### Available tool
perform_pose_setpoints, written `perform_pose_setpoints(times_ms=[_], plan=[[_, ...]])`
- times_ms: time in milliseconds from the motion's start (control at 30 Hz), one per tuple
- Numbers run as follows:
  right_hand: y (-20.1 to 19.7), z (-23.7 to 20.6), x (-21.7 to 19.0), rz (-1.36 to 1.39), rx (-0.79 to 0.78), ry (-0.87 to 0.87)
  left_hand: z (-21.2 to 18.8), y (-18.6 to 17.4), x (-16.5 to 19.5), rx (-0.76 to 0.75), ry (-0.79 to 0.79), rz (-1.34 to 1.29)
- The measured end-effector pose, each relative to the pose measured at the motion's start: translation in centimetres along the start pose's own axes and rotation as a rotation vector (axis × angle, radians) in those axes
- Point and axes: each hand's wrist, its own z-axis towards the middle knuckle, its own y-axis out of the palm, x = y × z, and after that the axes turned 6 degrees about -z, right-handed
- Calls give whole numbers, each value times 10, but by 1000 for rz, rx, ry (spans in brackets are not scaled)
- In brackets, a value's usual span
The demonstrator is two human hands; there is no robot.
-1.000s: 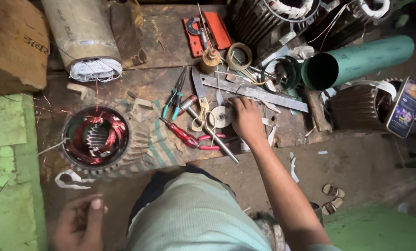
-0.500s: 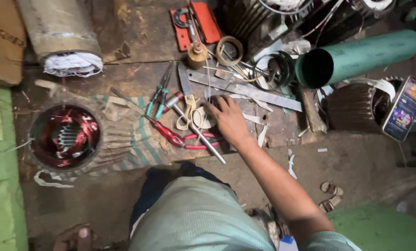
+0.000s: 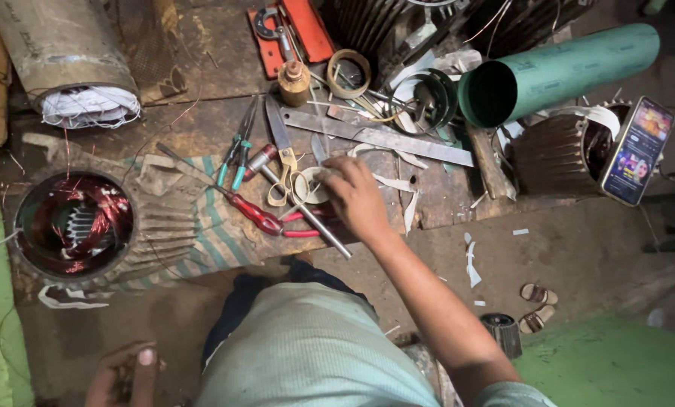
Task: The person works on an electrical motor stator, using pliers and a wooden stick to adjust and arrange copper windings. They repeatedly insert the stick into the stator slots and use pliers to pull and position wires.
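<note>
Right hand among the tools on a crowded worktop

A small roll of pale tape lies mid-worktop, beside yellow-handled scissors; the right hand rests on it, fingers curled over its rim, though whether they grip it I cannot tell. A clean lift would want fingertips on the rim, clear of the screwdriver just below. The left hand hangs low, loosely open and empty. The worktop edge runs close under the wrist; open room lies toward the wound stator.
</note>
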Motion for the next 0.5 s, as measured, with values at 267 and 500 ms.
perform_pose_setpoints(times_ms=[267,500], plan=[[-45,-24,-84,483,-145,-38,2,44,79,-26,259,393],[-75,-18,-124,434,-88,215,44,52,134,92,535,412]])
